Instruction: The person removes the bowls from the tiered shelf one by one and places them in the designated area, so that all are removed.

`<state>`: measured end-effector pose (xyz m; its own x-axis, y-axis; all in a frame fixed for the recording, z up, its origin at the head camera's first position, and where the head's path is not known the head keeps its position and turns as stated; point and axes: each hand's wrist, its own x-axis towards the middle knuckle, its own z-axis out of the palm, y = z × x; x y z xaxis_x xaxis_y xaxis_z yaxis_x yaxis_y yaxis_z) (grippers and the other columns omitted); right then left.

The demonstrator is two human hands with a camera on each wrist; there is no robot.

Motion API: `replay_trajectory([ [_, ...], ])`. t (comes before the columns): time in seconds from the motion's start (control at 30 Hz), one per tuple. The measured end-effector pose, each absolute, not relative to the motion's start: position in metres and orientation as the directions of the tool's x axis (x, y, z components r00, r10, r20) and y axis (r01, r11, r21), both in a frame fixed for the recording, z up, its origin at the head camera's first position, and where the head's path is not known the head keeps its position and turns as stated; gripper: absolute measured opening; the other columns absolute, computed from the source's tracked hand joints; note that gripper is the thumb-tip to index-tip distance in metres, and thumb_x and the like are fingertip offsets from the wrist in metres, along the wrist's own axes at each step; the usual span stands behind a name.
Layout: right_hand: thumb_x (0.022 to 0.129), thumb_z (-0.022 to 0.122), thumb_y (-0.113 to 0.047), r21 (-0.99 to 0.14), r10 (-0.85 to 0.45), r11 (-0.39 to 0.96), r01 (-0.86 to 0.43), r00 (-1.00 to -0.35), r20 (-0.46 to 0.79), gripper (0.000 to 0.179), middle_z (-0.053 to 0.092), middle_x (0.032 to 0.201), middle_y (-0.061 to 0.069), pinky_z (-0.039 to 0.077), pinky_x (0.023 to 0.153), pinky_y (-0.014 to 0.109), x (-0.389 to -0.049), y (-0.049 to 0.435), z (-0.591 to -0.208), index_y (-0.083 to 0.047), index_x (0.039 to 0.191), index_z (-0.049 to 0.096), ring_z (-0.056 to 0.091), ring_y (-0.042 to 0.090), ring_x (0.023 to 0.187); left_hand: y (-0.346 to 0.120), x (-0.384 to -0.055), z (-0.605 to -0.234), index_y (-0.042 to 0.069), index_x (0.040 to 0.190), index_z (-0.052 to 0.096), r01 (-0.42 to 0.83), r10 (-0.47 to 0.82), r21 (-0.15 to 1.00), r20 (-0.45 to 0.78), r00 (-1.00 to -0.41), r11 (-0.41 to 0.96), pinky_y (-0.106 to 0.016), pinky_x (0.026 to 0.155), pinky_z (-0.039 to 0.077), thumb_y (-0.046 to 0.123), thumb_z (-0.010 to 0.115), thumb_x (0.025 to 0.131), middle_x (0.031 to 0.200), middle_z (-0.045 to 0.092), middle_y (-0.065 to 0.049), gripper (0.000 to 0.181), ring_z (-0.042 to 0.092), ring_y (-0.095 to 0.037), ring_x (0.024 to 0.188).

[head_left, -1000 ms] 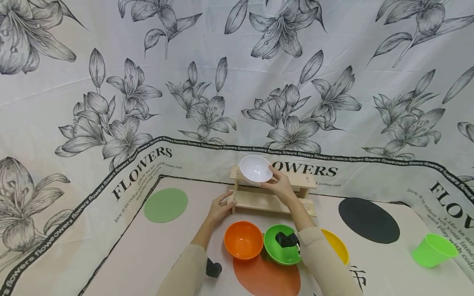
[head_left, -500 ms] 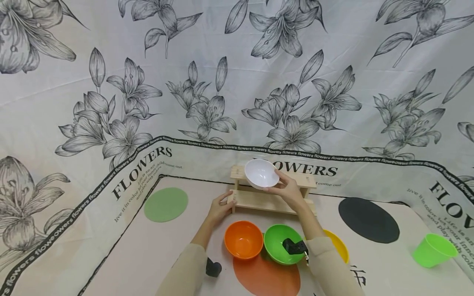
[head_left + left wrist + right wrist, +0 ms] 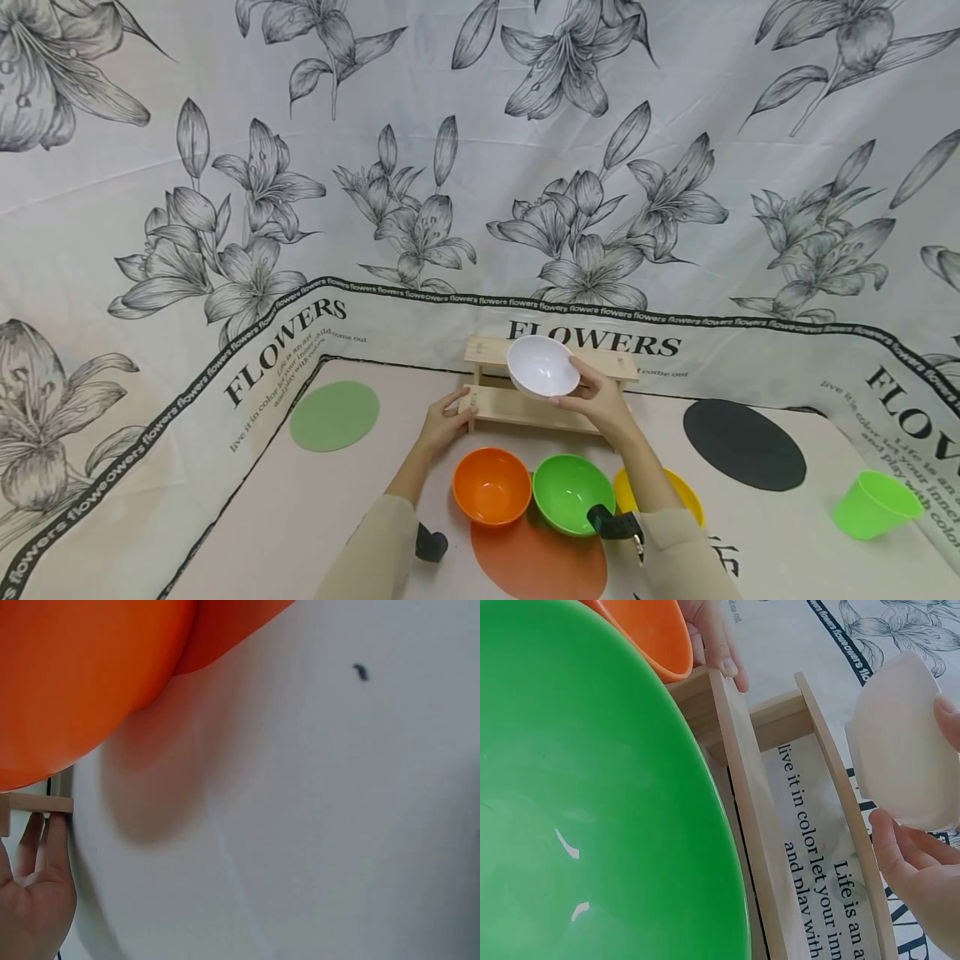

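My right hand (image 3: 602, 410) pinches a white bowl (image 3: 542, 365) by its right side, holding it in the air before a two-tier wooden shelf (image 3: 540, 410). The bowl's inside faces the head camera; in the right wrist view its outer wall (image 3: 904, 750) shows, with thumb and fingers on it. At the shelf's left end my left hand (image 3: 442, 423) grips the lower board, its thumb over the edge in the right wrist view. Nearer to me stand an orange bowl (image 3: 491, 487), a green bowl (image 3: 562, 487) and a yellow bowl (image 3: 682, 492), the last partly hidden by my right arm.
A bright green cup (image 3: 876, 504) stands at the far right, beyond a black round mat (image 3: 744, 444). On the left lies a pale green mat (image 3: 334, 417); an orange mat (image 3: 540, 560) lies under the front bowls. A flower-printed cloth (image 3: 420, 208) rises behind the shelf.
My right hand has brought the white bowl down, to the right and nearer, from above the top tier to in front of it. The left hand has stayed at the shelf.
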<state>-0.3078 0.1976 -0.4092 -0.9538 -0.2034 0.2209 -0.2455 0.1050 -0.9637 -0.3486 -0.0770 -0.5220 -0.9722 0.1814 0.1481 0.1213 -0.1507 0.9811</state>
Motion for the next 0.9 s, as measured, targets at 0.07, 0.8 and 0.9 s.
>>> replay_trajectory([
  [0.07, 0.077, 0.07, 0.006, -0.961, -0.21, 0.096, -0.26, -0.949, 0.236, 0.084, 0.03, 0.145, 0.031, 0.051, 0.083, 0.018, -0.305, 0.2, -0.41, 0.008, 0.145, 0.022, 0.046, 0.046, 0.116, -0.076, -0.349, -0.521, 0.001, 0.134, 0.05, 0.106, 0.172, 0.984, 0.13, -0.976, -0.141, -0.034, 0.079, 0.056, 0.012, 0.068, 0.086, 0.11, 0.061, -0.033, 0.052, 0.064, -0.024, 0.095],
  [0.8, 0.079, 0.071, 0.003, -0.958, -0.244, 0.17, -0.232, -0.951, 0.187, 0.081, 0.022, 0.15, 0.028, 0.049, 0.084, 0.015, -0.273, 0.226, -0.413, 0.005, 0.146, 0.025, 0.044, 0.046, 0.12, -0.074, -0.344, -0.511, -0.003, 0.139, 0.041, 0.008, 0.162, 0.994, 0.026, -0.986, -0.113, -0.041, 0.089, 0.051, 0.005, 0.062, 0.089, 0.12, 0.054, -0.036, 0.054, 0.06, -0.032, 0.106],
  [0.9, 0.079, 0.072, 0.001, -0.952, -0.255, 0.189, -0.239, -0.949, 0.187, 0.082, 0.02, 0.151, 0.027, 0.049, 0.085, 0.014, -0.269, 0.23, -0.413, 0.005, 0.146, 0.024, 0.042, 0.047, 0.121, -0.074, -0.34, -0.504, -0.005, 0.139, 0.04, 0.005, 0.174, 0.994, 0.024, -0.984, -0.108, -0.043, 0.091, 0.05, 0.003, 0.061, 0.09, 0.12, 0.053, -0.037, 0.054, 0.058, -0.035, 0.108],
])
